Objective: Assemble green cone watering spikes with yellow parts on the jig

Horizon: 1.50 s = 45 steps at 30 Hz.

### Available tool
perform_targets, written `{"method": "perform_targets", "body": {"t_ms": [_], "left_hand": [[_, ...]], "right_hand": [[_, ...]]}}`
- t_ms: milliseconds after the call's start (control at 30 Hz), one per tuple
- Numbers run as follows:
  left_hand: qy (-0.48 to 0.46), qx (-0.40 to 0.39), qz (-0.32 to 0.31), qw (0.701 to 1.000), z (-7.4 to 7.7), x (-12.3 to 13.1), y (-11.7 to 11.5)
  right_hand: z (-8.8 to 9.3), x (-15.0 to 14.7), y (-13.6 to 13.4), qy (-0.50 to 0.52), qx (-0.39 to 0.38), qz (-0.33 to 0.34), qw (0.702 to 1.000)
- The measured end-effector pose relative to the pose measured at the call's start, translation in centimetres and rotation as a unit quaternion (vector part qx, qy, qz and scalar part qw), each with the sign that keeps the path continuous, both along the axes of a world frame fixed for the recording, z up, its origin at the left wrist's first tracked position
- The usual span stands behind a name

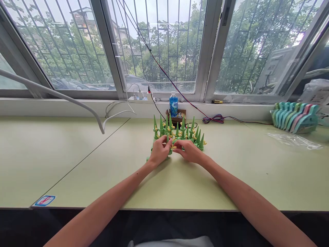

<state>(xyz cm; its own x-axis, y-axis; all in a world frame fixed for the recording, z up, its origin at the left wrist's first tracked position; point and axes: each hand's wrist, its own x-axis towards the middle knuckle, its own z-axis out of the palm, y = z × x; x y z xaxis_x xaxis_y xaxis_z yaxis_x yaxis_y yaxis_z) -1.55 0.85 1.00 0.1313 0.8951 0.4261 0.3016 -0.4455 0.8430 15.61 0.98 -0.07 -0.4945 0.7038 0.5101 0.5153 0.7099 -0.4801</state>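
Observation:
Upright on the table (123, 147) stands a cluster of green plant watering spikes (182, 132) with yellow valves, several of them close together. My left hand (159, 150) is closed around one green watering spike (167, 138) at the near side of the cluster, its pointed tip up. Close beside it, my right hand (189, 151) has its fingers pinched at a small yellow part (174, 147) low on that spike. My fingers partly cover the spike's base and the pieces behind.
A blue bottle (173, 106) stands in a small cardboard box (182, 115) behind the spikes. Coiled wires (213, 119) lie right of it. Pastel clothes hangers (295, 117) and clear plastic (295, 140) are far right. A thick white cable (77, 104) hangs at left.

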Motion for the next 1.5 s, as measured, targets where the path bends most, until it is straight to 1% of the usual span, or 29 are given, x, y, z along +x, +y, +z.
{"method": "perform_targets", "body": {"t_ms": [100,400,733,967,1167,1500], "left_hand": [[0.001,0.002,0.0,1.0,0.06,0.04,-0.06],[-0.001,0.007,-0.007,1.0,-0.25,0.02,0.03],[0.012,0.006,-0.008,1.0,0.07,0.05,-0.16],[0.014,0.009,-0.007,1.0,0.02,0.03,-0.08],[0.014,0.012,-0.005,1.0,-0.13,0.04,0.02],[0.019,0.009,-0.019,1.0,-0.03,0.07,-0.13]], "right_hand": [[-0.15,0.0,0.12,0.009,0.003,0.008,1.0],[-0.2,-0.01,0.18,0.011,0.002,0.003,1.0],[-0.33,0.03,0.21,0.001,-0.008,0.001,1.0],[-0.31,-0.01,0.21,0.0,-0.016,-0.003,1.0],[-0.31,0.03,0.18,0.012,-0.011,0.009,1.0],[-0.24,0.04,0.17,0.007,-0.011,0.005,1.0]]}}
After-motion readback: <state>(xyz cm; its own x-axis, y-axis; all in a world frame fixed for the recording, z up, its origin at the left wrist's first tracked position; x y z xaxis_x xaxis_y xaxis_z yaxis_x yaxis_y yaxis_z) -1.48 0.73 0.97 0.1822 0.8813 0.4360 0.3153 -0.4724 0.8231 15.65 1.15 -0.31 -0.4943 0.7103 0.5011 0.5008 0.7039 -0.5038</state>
